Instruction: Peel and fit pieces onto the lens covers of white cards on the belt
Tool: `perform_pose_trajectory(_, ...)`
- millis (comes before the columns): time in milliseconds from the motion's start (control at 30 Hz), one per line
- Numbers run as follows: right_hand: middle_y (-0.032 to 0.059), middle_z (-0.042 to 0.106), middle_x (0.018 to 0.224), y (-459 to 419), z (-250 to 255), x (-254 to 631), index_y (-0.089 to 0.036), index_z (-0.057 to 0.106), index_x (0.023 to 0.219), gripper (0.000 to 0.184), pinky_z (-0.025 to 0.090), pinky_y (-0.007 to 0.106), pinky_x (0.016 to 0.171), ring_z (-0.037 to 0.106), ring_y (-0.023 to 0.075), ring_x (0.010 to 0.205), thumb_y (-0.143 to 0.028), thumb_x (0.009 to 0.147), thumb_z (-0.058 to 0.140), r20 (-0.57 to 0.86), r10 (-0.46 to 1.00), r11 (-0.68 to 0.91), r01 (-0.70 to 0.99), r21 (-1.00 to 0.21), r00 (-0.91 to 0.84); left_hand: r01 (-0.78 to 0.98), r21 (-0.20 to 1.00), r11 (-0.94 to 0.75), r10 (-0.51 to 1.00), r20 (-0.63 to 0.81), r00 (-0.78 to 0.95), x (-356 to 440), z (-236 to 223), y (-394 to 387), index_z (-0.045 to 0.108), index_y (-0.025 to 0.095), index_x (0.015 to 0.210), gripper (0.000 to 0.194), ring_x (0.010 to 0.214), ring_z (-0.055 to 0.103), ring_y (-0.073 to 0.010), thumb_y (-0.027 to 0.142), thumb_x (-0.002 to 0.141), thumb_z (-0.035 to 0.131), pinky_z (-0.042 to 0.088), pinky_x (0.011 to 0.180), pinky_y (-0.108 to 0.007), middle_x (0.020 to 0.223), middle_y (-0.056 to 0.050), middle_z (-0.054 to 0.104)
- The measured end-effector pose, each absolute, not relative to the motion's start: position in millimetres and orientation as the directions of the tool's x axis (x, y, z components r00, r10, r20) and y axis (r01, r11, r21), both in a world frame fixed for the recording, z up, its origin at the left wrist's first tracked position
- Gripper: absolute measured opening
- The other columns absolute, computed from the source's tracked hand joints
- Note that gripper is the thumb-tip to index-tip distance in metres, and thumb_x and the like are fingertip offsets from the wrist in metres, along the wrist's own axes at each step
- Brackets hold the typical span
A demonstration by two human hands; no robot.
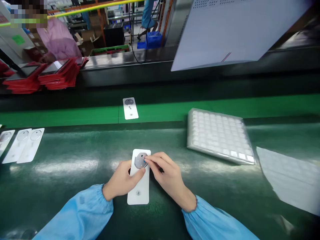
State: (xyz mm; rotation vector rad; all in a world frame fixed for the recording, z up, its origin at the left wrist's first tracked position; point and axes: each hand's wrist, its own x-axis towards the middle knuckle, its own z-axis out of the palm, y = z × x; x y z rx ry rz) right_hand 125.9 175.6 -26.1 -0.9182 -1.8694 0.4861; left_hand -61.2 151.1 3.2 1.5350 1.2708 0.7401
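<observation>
White cards [18,148], round-cornered, lie toward ten o'clock of the held card [142,186], glossy bench [72,166] leaving room between. Left hand [122,178] clasps the held card's left edge. Right hand [166,173], fingertips together, meets its round grey disc [140,162]; whether anything is pinched cannot be told. Gridded tray [221,133], two o'clock; thin sheet [292,180], three o'clock.

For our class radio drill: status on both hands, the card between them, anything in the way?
Left hand holding white card, thumb on its face. Right hand at card's round grey disc. Plastic tray to the right, out of the hands' way.
</observation>
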Motion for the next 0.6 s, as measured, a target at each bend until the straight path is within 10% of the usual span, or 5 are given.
perform_pose_trajectory(233, 0.0053, 0.061, 0.094, 171.4, -32.2, 120.8, -0.022, 0.056, 0.098, 0.019, 0.045, 0.028, 0.056, 0.061, 0.0168, 0.069, -0.016, 0.106, 0.04, 0.424, 0.846, 0.529, 0.597, -0.602, -0.323, 0.395, 0.918, -0.017, 0.949, -0.109, 0.295, -60.4, 3.7, 150.0, 0.069, 0.015, 0.094, 0.024, 0.08, 0.065, -0.0194, 0.035, 0.098, 0.057, 0.047, 0.07, -0.027, 0.087, -0.004, 0.073)
perform_pose_trajectory(600, 0.0042, 0.059, 0.085, 142.3, 7.6, 174.1, -0.023, 0.052, 0.089, 0.025, 0.049, 0.032, 0.073, 0.059, 0.0177, 0.077, -0.029, 0.11, 0.039, 0.225, 0.938, 0.279, 0.189, -0.942, -0.264, 0.473, 0.881, 0.014, 0.975, -0.116, 0.188, -63.1, 5.6, 152.3, 0.066, 0.015, 0.081, 0.034, 0.066, 0.062, -0.018, 0.046, 0.094, 0.061, 0.047, 0.057, -0.025, 0.074, -0.004, 0.07)
